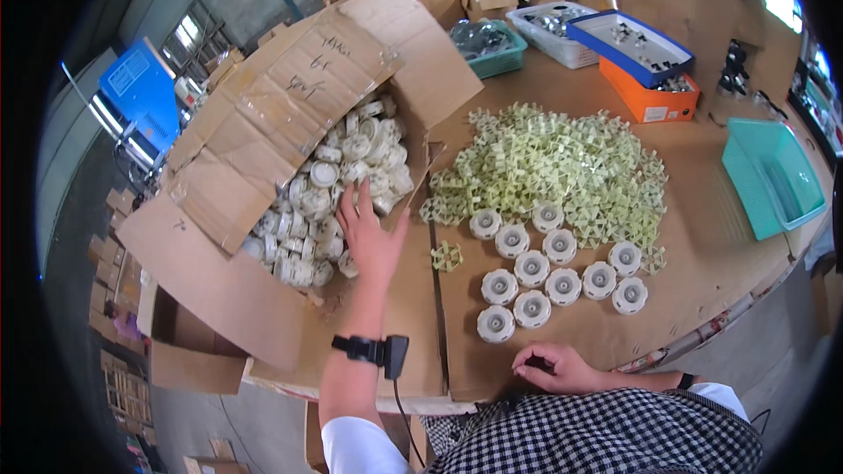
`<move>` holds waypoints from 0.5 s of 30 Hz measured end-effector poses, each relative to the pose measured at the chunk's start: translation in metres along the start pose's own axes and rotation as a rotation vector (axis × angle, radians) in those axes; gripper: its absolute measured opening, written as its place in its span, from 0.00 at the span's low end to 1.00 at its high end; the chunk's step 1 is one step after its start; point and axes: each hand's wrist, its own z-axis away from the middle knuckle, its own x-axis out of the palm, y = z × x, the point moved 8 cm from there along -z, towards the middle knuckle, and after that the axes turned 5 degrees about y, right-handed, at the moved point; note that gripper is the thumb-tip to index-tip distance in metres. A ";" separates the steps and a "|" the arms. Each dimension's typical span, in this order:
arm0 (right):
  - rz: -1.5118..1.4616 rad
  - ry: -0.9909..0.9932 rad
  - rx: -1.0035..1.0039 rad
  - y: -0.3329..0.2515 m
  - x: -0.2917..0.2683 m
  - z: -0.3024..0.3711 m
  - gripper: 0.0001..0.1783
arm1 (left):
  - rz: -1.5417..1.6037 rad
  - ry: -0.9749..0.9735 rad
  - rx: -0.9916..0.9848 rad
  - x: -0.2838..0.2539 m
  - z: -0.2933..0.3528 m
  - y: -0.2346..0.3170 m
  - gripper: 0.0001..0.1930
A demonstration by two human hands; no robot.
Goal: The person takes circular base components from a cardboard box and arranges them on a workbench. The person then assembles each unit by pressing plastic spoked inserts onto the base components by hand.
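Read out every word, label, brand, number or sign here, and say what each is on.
Open cardboard box: dark handwriting on its upper flap, a small mark on its lower one; not copied out.
Orange box: white label, too small to read.
Blue machine: pale printed panel, too small to read.

The left hand (pixel 371 233) reaches into the open cardboard box (pixel 263 105), fingers spread over a heap of white round parts (pixel 364 145). The right hand (pixel 566 373), fingers curled, is at the table's (pixel 720 272) near edge. Between it and a large pile of pale green pieces (pixel 553 167), twelve white discs (pixel 563 286) lie grouped. A teal basket (pixel 736 180) stands to the right; behind the pile, a blue tray (pixel 584 33) sits atop an orange box (pixel 654 111).
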 end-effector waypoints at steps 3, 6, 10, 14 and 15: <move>0.076 -0.102 -0.069 0.005 -0.003 0.000 0.08 | -0.174 -0.088 0.044 0.044 -0.046 -0.008 0.45; -0.015 -0.134 -0.071 0.013 -0.005 -0.003 0.07 | -0.264 -0.223 0.023 0.081 -0.083 -0.008 0.47; -0.184 -0.156 -0.038 0.009 -0.001 -0.006 0.05 | -0.455 -0.489 -0.016 0.126 -0.096 -0.025 0.48; -0.212 -0.169 -0.025 0.011 -0.002 -0.007 0.05 | -0.638 -0.616 -0.015 0.143 -0.091 -0.031 0.44; -0.215 -0.165 -0.020 0.014 -0.002 -0.008 0.05 | -0.686 -0.625 -0.006 0.143 -0.090 -0.032 0.43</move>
